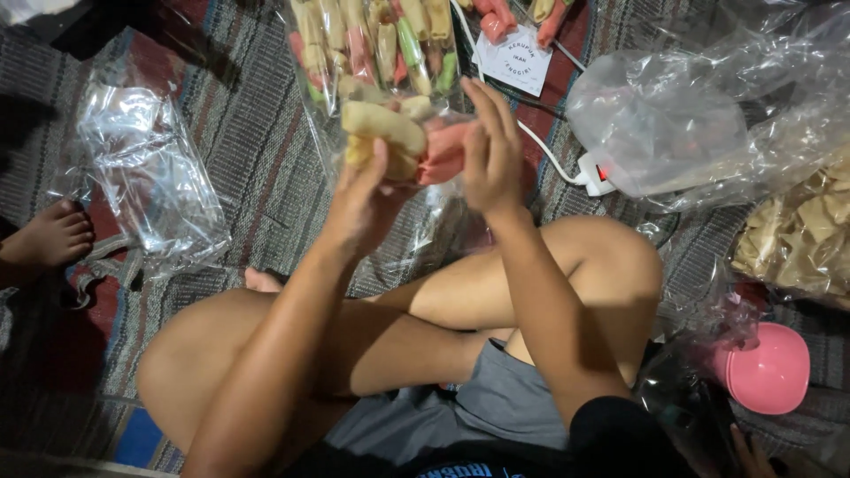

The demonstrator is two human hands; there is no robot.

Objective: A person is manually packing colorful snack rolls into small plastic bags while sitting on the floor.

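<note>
Foreground: a person sits cross-legged on a striped woven mat (257, 142), knees bare, both arms raised.
Left hand (363, 199): closed from below around the clear bag of crackers (390, 97), thumb pressed up on a pale cracker.
Right hand (491, 150): fingers loosely together and flat against that bag's right side, steadying rather than clamping.
The bag: held above the crossed legs, packed with stick crackers in cream, pink and green.
Handling: likely light and brittle; the film looks slick and crinkly, so a hold from beneath or at the neck should spare the contents.
Right of the bag: one pink bowl (770, 367) low down, one heap of pale chips (797, 235) in plastic, one large crumpled clear bag (691, 115), one white plug block (598, 173) with a red light.
Left of the bag: one pile of empty clear bags (146, 168); one bare foot (49, 239) of another person.
Beyond the bag: one white printed label card (518, 57), more crackers above it.
</note>
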